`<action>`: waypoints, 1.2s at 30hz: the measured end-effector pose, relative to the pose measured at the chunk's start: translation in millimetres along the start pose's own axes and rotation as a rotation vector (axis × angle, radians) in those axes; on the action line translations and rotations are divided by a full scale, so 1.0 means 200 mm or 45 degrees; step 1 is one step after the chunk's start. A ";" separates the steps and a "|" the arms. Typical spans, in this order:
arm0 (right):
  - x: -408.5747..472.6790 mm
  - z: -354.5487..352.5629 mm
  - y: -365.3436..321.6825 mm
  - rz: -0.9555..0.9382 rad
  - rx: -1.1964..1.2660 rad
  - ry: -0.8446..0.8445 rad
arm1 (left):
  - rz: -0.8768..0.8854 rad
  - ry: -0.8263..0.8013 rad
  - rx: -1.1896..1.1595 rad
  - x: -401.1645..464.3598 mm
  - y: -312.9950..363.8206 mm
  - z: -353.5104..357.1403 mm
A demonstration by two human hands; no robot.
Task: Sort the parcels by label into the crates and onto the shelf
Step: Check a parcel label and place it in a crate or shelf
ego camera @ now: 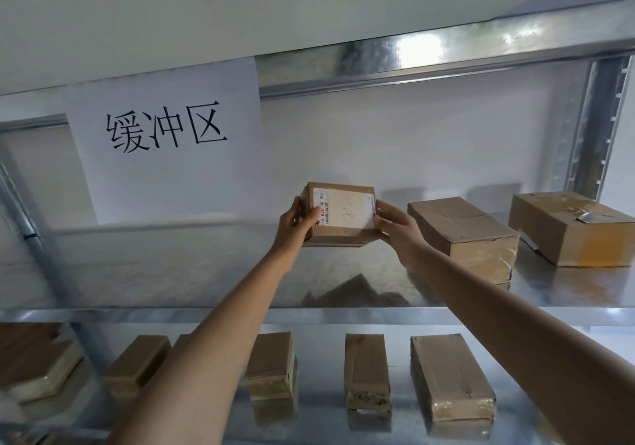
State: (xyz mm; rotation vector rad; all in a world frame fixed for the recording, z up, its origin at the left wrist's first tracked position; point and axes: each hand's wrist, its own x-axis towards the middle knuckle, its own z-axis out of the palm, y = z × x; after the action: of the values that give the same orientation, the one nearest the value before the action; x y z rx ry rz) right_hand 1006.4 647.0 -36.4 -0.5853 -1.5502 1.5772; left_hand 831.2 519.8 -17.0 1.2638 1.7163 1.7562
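Note:
A small brown cardboard parcel (343,212) with a white label on top hangs just above the metal shelf (171,273), held at both ends. My left hand (297,223) grips its left end, thumb on the label. My right hand (395,226) grips its right end, thumb on the label's corner. To its right, two larger brown parcels (464,235) (574,228) lie on the same shelf.
A white paper sign (165,142) with black characters hangs at the shelf's back left. The lower shelf (316,413) carries a row of several taped brown parcels. A steel upright (594,128) stands at the right, another at the left edge.

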 end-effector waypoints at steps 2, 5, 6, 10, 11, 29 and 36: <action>-0.01 -0.01 -0.02 0.007 0.052 -0.031 | -0.015 0.018 -0.048 0.00 -0.02 -0.01; -0.03 -0.01 -0.04 0.073 0.138 -0.077 | -0.009 0.049 -0.110 -0.02 -0.02 0.01; -0.03 -0.01 -0.04 0.083 0.158 -0.085 | 0.008 0.071 -0.115 -0.03 -0.02 0.01; -0.02 -0.02 -0.04 0.069 0.156 -0.102 | 0.054 0.074 -0.063 -0.03 -0.02 0.03; -0.02 -0.02 -0.04 0.056 0.130 -0.112 | 0.038 0.071 -0.071 -0.02 -0.02 0.04; -0.09 -0.05 -0.14 0.081 0.050 -0.217 | 0.081 0.223 -0.129 -0.12 0.06 0.07; -0.16 -0.06 -0.23 -0.008 0.081 -0.125 | 0.121 0.203 -0.175 -0.09 0.13 0.09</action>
State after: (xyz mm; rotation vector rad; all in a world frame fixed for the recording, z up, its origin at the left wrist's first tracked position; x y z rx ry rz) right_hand 1045.0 624.0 0.2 -0.4739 -1.5662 1.6658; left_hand 862.8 512.1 -2.1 1.1921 1.6091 2.0421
